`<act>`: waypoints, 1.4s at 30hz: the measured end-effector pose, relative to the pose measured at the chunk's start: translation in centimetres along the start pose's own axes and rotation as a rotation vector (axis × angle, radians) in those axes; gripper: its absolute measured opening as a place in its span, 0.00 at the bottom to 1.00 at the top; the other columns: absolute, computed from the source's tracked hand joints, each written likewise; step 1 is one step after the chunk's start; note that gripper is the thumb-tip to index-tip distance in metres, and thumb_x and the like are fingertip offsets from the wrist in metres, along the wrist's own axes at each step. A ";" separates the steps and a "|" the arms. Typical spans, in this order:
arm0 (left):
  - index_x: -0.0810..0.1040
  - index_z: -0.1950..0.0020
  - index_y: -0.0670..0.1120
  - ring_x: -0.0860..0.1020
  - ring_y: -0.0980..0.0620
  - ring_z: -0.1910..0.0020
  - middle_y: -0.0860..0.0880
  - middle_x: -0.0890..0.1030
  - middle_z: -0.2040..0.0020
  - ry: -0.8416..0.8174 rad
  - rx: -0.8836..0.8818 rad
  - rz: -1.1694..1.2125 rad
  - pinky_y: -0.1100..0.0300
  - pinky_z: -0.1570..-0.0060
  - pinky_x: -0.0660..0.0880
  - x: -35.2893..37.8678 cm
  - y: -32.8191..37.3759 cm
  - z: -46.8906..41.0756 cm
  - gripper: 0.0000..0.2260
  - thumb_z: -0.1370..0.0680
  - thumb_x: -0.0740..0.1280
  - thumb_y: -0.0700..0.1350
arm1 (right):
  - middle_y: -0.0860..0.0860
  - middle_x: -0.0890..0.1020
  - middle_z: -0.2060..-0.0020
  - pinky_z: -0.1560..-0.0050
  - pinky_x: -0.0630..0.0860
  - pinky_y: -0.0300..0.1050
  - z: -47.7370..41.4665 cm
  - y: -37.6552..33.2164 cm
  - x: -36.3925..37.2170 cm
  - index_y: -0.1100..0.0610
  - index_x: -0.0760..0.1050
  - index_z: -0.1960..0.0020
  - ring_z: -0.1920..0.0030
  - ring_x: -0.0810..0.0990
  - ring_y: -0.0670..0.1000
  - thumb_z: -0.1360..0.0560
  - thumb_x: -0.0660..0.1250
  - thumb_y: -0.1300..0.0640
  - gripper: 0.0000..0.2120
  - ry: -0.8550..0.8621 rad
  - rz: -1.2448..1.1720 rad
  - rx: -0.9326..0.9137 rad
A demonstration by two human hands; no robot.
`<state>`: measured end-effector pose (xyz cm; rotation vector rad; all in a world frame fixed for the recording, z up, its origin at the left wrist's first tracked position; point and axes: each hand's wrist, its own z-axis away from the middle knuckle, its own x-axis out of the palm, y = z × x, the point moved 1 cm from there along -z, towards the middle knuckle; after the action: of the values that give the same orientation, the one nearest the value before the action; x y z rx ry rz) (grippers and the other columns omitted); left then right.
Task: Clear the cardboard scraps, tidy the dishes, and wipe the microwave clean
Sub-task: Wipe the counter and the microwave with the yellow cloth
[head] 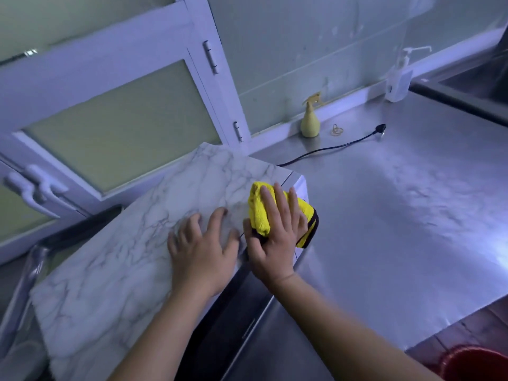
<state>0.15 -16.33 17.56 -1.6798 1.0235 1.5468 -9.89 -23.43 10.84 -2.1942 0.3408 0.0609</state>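
The microwave (123, 243) sits on the left part of the desk (398, 215). Its marble-look top runs from 8 o'clock up to the middle of the picture. The left hand (200, 248) lies flat on that top, fingers spread and holding nothing. Just at its 3 o'clock, the right hand (275, 237) presses a yellow cloth (261, 213) onto the right front corner of the top, fingers straight and laid over the cloth.

Here is what I think could go wrong. The left hand leans on the top, so a hard push could make the microwave slide on the smooth desk. The cloth hangs a little over the corner, so a big wipe toward 3 o'clock could send it off the edge. The black plug (380, 127) lies loose on the desk at 1 o'clock from the cloth, and its cord runs back behind the microwave. If the microwave moves, the cord may drag.

Some things are hard to see. A shiny metal thing (24, 284) at 9 o'clock is cut off, and I cannot tell what it is. The dark front of the microwave is mostly under the arms. I cannot tell if the right thumb tucks under the cloth. No cardboard scraps or dishes show. A red bucket (478, 364) at 5 o'clock is cut off by the edge
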 end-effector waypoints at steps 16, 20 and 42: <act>0.61 0.27 0.63 0.58 0.44 0.26 0.46 0.62 0.27 -0.025 -0.028 0.078 0.44 0.26 0.51 -0.5 0.3 0.2 0.26 0.25 0.47 0.65 | 0.46 0.61 0.21 0.22 0.57 0.56 8.5 8.1 1.3 0.40 0.56 0.22 0.21 0.58 0.46 0.18 0.62 0.55 0.29 0.058 -0.348 0.695; 0.62 0.28 0.64 0.60 0.43 0.27 0.46 0.63 0.28 -0.019 -0.036 0.079 0.43 0.26 0.51 -0.5 0.3 0.2 0.27 0.26 0.47 0.66 | 0.41 0.61 0.22 0.21 0.55 0.48 10.7 9.9 0.8 0.45 0.54 0.19 0.23 0.57 0.39 0.17 0.61 0.58 0.30 -0.029 -0.313 0.849; 0.65 0.28 0.63 0.60 0.43 0.26 0.45 0.65 0.28 0.023 -0.028 0.103 0.43 0.26 0.53 -0.4 0.0 0.2 0.21 0.21 0.55 0.62 | 0.51 0.79 0.39 0.44 0.74 0.51 -6.3 3.1 -7.9 0.52 0.71 0.27 0.49 0.76 0.49 0.21 0.63 0.60 0.22 -0.132 -0.616 0.308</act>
<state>0.01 -16.10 17.89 -1.6906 1.1209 1.6176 -18.78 -28.43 13.54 -1.8899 -0.3833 -0.1754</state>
